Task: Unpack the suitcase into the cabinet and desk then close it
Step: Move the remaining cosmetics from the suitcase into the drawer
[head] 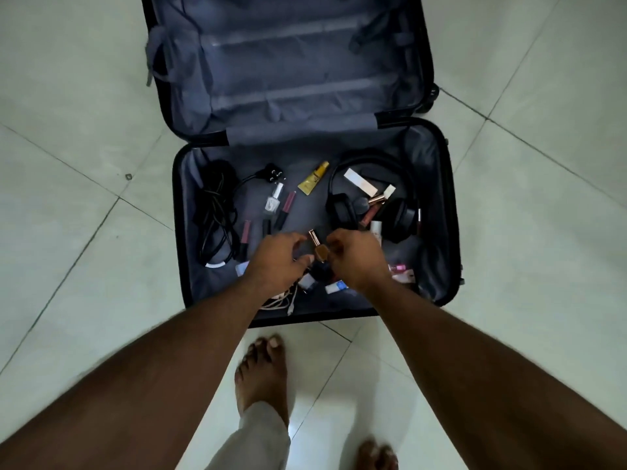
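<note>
The black suitcase (pixel 451 212) lies open on the floor, its far half empty with grey lining. In the near half lie black headphones (pixel 400 215), a black cable with plug (pixel 217 212), a clear nail polish bottle (pixel 273 200), a yellow tube (pixel 314 178), lip gloss tubes (pixel 285 206) and other small cosmetics. My right hand (pixel 356 259) pinches a small brown bottle with a gold cap (pixel 319 249) above the near half's middle. My left hand (pixel 274 262) hovers beside it, fingers loosely curved toward the bottle, and I see nothing held in it.
Pale floor tiles (pixel 84 266) surround the suitcase. My bare feet (pixel 261 374) stand just in front of its near edge. A white cord (pixel 281 300) and small tubes lie under my wrists. No cabinet or desk is in view.
</note>
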